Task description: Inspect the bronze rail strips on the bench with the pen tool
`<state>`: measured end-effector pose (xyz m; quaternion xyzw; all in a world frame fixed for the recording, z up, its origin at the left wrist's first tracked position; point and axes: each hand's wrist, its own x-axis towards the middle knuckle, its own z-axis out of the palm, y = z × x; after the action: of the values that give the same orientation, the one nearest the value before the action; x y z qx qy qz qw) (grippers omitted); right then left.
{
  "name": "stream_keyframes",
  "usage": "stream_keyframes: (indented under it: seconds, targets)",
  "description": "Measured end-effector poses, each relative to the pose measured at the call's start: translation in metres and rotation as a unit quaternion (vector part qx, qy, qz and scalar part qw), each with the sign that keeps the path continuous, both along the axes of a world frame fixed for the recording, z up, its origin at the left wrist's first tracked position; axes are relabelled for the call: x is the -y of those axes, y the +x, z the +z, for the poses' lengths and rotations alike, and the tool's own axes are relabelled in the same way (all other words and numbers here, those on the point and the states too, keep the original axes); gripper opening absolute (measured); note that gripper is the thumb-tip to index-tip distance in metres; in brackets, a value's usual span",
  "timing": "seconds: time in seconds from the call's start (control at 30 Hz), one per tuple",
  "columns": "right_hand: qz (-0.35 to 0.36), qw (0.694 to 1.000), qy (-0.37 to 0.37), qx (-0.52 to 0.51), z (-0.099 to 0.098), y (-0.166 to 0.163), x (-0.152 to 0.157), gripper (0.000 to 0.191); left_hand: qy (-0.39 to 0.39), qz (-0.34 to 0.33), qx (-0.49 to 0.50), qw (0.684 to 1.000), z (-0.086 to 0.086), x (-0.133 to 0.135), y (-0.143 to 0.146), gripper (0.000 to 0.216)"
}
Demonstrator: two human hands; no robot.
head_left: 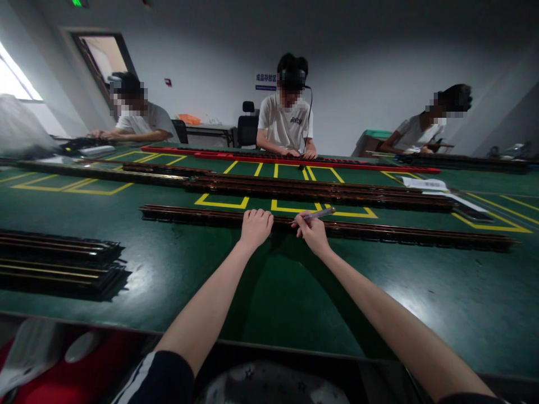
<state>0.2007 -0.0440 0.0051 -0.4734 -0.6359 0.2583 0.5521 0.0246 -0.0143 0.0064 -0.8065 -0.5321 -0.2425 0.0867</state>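
Observation:
A long dark rail-like strip lies across the green table in front of me. My left hand rests on it with fingers curled over its near edge. My right hand is just to the right, closed on a slim pen-like tool whose tip points at the strip.
More long dark strips lie further back, and a stack sits at the left. A red strip lies before three seated people at the far side. Yellow taped boxes mark the table. Papers lie at the right.

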Motion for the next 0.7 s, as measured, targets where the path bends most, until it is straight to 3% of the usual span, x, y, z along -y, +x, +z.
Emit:
stream_keyframes:
  seconds: [0.33,0.7]
  targets:
    - [-0.004,1.0,0.0,-0.007,0.0022,-0.0014,0.0022,0.043,-0.01,-0.001,0.005,1.0,0.0015,0.0012,0.0,0.044]
    - [-0.04,0.995,0.001,-0.091,0.0008,0.0004,0.0009,0.037,0.003,-0.002,-0.007,1.0,-0.0004,-0.0001,-0.0006,0.046]
